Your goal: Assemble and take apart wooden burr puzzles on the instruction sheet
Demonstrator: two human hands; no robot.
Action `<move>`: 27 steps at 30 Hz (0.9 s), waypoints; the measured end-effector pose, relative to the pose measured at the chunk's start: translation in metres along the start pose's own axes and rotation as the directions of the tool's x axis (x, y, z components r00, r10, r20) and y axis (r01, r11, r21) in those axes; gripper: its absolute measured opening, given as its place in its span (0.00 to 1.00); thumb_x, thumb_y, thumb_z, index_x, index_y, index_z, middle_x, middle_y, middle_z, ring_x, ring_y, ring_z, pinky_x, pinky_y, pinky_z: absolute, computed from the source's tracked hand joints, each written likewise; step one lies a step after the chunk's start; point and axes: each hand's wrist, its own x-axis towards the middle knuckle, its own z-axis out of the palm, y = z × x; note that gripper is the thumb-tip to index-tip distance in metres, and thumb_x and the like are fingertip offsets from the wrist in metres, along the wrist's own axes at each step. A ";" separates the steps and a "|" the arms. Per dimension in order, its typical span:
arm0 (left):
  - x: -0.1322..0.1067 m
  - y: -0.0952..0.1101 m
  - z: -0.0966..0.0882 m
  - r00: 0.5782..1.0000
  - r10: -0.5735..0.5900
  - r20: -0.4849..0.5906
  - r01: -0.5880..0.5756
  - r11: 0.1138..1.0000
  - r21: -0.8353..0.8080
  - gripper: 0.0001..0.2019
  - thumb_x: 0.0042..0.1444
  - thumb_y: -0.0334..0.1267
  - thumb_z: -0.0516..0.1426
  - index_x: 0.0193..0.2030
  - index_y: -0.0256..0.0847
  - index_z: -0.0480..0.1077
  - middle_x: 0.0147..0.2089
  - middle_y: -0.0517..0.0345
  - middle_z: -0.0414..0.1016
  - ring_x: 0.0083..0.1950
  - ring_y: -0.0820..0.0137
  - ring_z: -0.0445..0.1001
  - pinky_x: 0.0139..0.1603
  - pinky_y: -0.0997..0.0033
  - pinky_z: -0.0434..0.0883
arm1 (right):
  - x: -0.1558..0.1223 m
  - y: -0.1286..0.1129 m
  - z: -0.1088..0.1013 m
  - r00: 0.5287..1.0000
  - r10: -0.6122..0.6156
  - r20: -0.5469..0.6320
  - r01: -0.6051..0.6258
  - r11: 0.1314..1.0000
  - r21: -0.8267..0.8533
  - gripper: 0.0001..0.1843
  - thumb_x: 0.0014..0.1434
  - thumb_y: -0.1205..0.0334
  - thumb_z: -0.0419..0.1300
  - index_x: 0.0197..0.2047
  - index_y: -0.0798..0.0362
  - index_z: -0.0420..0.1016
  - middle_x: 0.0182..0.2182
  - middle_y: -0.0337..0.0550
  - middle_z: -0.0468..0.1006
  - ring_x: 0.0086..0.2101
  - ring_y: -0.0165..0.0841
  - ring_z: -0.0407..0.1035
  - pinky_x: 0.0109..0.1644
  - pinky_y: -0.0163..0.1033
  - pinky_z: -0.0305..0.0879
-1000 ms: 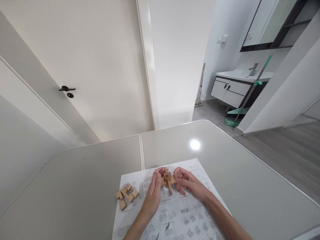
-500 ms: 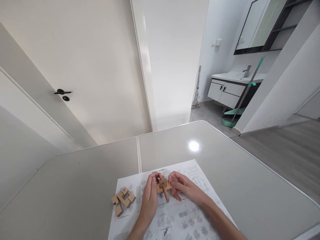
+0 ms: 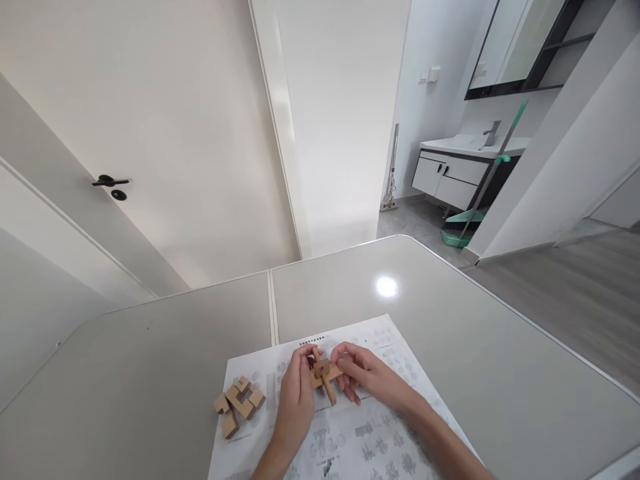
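Observation:
Between both hands is a partly joined wooden puzzle [image 3: 323, 369], made of crossing wooden bars with a notched block at the middle. My left hand [image 3: 299, 381] is closed round its left side, fingers curled over the far end. My right hand [image 3: 357, 370] pinches the right end of the flat bar between thumb and fingers. The puzzle is held just over a printed instruction sheet [image 3: 345, 437]; whether it touches the paper I cannot tell. To the left, several loose notched wooden blocks [image 3: 239, 403] lie in a small cluster on the sheet's left edge.
The sheet lies on a pale glossy table [image 3: 165, 373] with a seam [image 3: 273, 307] running across it. Beyond stand a white door with a black handle [image 3: 111, 181], a sink cabinet [image 3: 450, 175] and a green broom and dustpan [image 3: 457, 237].
My right hand has come slightly closer to the left, its fingers now on the bar's right end. The notched block in the middle looks tilted differently. The camera view has shifted a little.

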 end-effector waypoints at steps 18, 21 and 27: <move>-0.006 0.005 0.003 0.998 -0.062 0.001 0.062 0.995 -0.076 0.24 0.71 0.57 0.47 0.62 0.47 0.69 0.63 0.48 0.75 0.65 0.53 0.72 0.66 0.51 0.68 | 0.005 0.009 -0.004 0.999 0.010 -0.050 -0.010 1.000 -0.003 0.23 0.67 0.37 0.59 0.44 0.50 0.71 0.25 0.34 0.74 0.20 0.29 0.68 0.26 0.35 0.65; -0.009 0.004 0.006 0.999 -0.045 0.021 0.046 0.998 -0.041 0.32 0.58 0.52 0.63 0.68 0.49 0.64 0.67 0.46 0.71 0.66 0.49 0.70 0.65 0.48 0.69 | 0.006 0.011 -0.005 0.997 0.004 -0.083 -0.004 1.000 -0.001 0.23 0.67 0.37 0.59 0.44 0.50 0.72 0.25 0.34 0.74 0.20 0.29 0.68 0.25 0.35 0.66; -0.009 0.003 0.009 0.998 -0.061 0.031 0.060 0.997 0.051 0.38 0.51 0.45 0.69 0.68 0.51 0.62 0.68 0.47 0.70 0.68 0.48 0.70 0.65 0.45 0.70 | 0.005 0.008 -0.004 0.991 -0.060 -0.117 0.052 0.996 -0.070 0.23 0.65 0.37 0.61 0.48 0.50 0.74 0.24 0.33 0.73 0.21 0.30 0.67 0.24 0.35 0.66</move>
